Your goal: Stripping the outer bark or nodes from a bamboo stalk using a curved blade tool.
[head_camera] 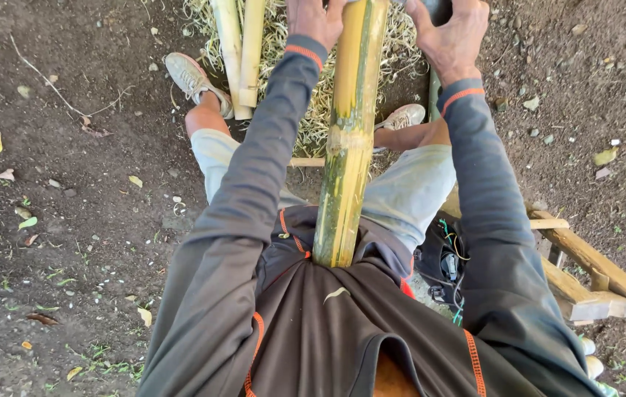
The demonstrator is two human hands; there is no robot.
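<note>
A thick yellow-green bamboo pole [347, 132] runs from my belly straight away from me, between my knees. My left hand [313, 18] rests against its left side near the top edge of the view, fingers curled. My right hand [451, 33] is closed on a dark tool handle [439, 9] just right of the pole; the tool's working end is cut off by the frame. I sit with both arms stretched forward in dark sleeves with orange trim.
Two pale split bamboo pieces [241, 51] lie on a heap of straw-like shavings [306, 110] ahead of my feet. A low wooden bench frame [585, 265] is under me at the right, with a black bag [445, 268] beside my hip. Bare dirt surrounds.
</note>
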